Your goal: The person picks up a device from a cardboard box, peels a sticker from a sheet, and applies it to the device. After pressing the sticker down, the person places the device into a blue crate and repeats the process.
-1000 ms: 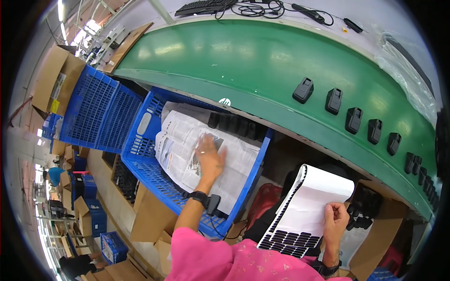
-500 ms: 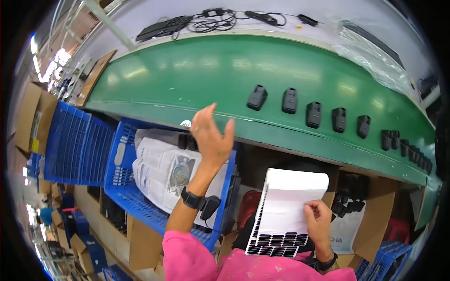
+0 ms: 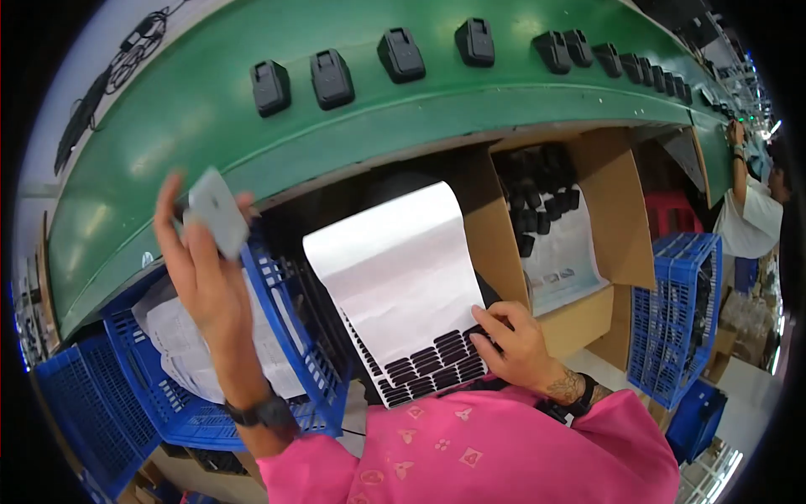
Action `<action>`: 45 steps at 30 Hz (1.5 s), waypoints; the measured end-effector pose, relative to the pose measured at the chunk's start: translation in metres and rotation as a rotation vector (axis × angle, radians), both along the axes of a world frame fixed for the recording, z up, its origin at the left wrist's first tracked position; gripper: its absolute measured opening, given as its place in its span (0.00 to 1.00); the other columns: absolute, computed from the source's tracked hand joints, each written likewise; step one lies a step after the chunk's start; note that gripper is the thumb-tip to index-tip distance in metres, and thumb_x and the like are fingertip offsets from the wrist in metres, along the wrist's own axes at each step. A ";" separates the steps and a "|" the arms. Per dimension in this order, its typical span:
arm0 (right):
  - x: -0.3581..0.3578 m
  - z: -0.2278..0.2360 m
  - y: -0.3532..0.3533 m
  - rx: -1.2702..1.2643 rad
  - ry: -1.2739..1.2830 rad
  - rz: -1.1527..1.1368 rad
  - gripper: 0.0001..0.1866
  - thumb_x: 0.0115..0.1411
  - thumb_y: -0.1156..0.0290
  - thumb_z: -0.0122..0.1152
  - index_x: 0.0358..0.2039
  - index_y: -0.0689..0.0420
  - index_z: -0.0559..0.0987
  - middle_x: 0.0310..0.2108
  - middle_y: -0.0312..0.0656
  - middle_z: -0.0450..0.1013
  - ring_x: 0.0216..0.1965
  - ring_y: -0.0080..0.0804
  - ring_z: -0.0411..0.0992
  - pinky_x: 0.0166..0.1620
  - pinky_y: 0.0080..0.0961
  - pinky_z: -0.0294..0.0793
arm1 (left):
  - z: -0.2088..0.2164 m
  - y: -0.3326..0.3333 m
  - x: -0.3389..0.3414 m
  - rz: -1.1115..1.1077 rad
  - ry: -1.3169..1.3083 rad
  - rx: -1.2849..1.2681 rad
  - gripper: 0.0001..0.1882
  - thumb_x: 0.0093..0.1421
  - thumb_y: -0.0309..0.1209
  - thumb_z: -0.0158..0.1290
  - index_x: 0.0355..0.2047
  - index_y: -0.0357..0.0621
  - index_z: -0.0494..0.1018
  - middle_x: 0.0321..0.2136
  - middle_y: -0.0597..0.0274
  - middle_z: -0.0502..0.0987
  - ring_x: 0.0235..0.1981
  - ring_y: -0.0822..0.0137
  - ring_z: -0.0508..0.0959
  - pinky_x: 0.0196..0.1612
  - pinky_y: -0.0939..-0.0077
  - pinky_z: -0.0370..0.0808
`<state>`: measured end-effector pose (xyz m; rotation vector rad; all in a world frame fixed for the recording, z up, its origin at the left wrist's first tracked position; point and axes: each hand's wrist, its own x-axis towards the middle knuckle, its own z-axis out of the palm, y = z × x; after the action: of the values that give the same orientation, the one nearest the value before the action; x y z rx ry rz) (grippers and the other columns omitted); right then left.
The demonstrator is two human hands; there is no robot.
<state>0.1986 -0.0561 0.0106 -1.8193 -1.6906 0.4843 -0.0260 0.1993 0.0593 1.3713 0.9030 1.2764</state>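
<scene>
My left hand (image 3: 206,277) is raised over the bench's front edge, its fingers around a block with a pale grey flat face (image 3: 218,212). Motion blurs the block, so its details are lost. A white sheet (image 3: 395,260) with rows of small black oblong labels (image 3: 437,357) lies over my lap, its far end curling up. At the sheet's right edge, the thumb and forefinger of my right hand (image 3: 516,340) close on the border near the labels. Whether a label is between those fingertips cannot be made out. Black plastic devices with recessed tops (image 3: 400,57) stand in a row on the green bench (image 3: 193,118).
A blue crate (image 3: 323,370) with printed paper sits below my left arm. Right of the sheet, a cardboard box (image 3: 617,202) holds black parts and paper. Farther right stand another blue crate (image 3: 672,319) and a co-worker in a pale top (image 3: 747,223). Cables (image 3: 134,50) lie far left.
My view has swung right. My left hand, earlier empty with fingers spread, now holds the grey-faced block. The spaced row of devices has one fewer. My right hand stays at the sheet's edge.
</scene>
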 end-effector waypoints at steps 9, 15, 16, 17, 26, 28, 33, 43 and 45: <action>-0.003 -0.008 -0.022 -0.021 -0.067 0.058 0.19 0.47 0.78 0.67 0.42 0.64 0.78 0.33 0.45 0.69 0.30 0.38 0.69 0.32 0.29 0.70 | -0.063 -0.144 0.045 -0.410 -0.234 -0.568 0.25 0.64 0.38 0.48 0.58 0.45 0.55 0.45 0.46 0.71 0.40 0.57 0.78 0.40 0.66 0.77; -0.002 -0.011 -0.020 -0.049 0.015 -0.061 0.10 0.47 0.78 0.67 0.32 0.62 0.77 0.30 0.44 0.71 0.29 0.40 0.70 0.31 0.30 0.69 | -0.065 -0.147 0.052 -0.388 -0.370 -0.664 0.28 0.65 0.39 0.47 0.60 0.46 0.49 0.47 0.45 0.70 0.30 0.60 0.78 0.35 0.70 0.76; -0.001 -0.011 -0.020 -0.036 0.006 -0.055 0.09 0.47 0.78 0.67 0.30 0.61 0.76 0.29 0.44 0.71 0.29 0.40 0.71 0.30 0.29 0.69 | -0.065 -0.147 0.051 -0.390 -0.349 -0.650 0.28 0.65 0.39 0.46 0.60 0.46 0.48 0.47 0.45 0.70 0.28 0.61 0.78 0.33 0.71 0.76; 0.000 -0.009 -0.020 -0.037 0.007 -0.056 0.09 0.47 0.78 0.67 0.30 0.61 0.76 0.29 0.44 0.71 0.29 0.40 0.71 0.30 0.29 0.69 | -0.066 -0.148 0.052 -0.389 -0.348 -0.650 0.28 0.65 0.39 0.46 0.60 0.46 0.48 0.47 0.45 0.70 0.28 0.61 0.78 0.33 0.71 0.76; 0.019 0.062 -0.006 -0.268 0.542 0.338 0.08 0.54 0.77 0.64 0.30 0.59 0.73 0.31 0.40 0.69 0.28 0.28 0.69 0.29 0.22 0.66 | -0.054 -0.145 0.055 -0.401 -0.186 -0.648 0.26 0.66 0.39 0.45 0.58 0.45 0.50 0.46 0.48 0.70 0.24 0.68 0.74 0.23 0.82 0.71; 0.017 0.064 0.009 -0.303 0.717 0.223 0.07 0.55 0.78 0.62 0.31 0.60 0.72 0.31 0.40 0.69 0.28 0.25 0.68 0.29 0.21 0.66 | -0.042 -0.148 0.055 -0.447 -0.146 -0.662 0.24 0.66 0.35 0.45 0.58 0.44 0.50 0.46 0.50 0.70 0.24 0.70 0.73 0.22 0.84 0.70; -0.012 0.080 0.057 -0.354 1.235 -0.133 0.04 0.59 0.80 0.56 0.32 0.64 0.69 0.25 0.35 0.69 0.23 0.13 0.64 0.25 0.12 0.62 | -0.012 -0.160 0.052 -0.502 -0.132 -0.708 0.23 0.65 0.25 0.43 0.59 0.43 0.50 0.44 0.54 0.69 0.27 0.71 0.72 0.29 0.82 0.72; -0.017 0.079 0.074 -0.377 1.252 -0.143 0.04 0.57 0.80 0.56 0.29 0.66 0.70 0.20 0.35 0.69 0.16 0.13 0.64 0.18 0.12 0.62 | 0.003 -0.157 0.045 -0.538 0.008 -0.746 0.24 0.66 0.27 0.46 0.60 0.40 0.52 0.37 0.59 0.70 0.29 0.75 0.69 0.33 0.82 0.70; -0.016 0.078 0.075 -0.387 1.232 -0.156 0.04 0.57 0.80 0.56 0.29 0.66 0.70 0.19 0.35 0.69 0.16 0.13 0.64 0.18 0.12 0.62 | 0.002 -0.157 0.046 -0.539 0.039 -0.728 0.24 0.66 0.28 0.46 0.59 0.40 0.52 0.38 0.56 0.72 0.31 0.73 0.72 0.35 0.79 0.71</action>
<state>0.1825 0.0184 0.0883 -1.3126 -0.6105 1.5302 0.0197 0.0428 0.0616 0.9503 0.8286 0.4346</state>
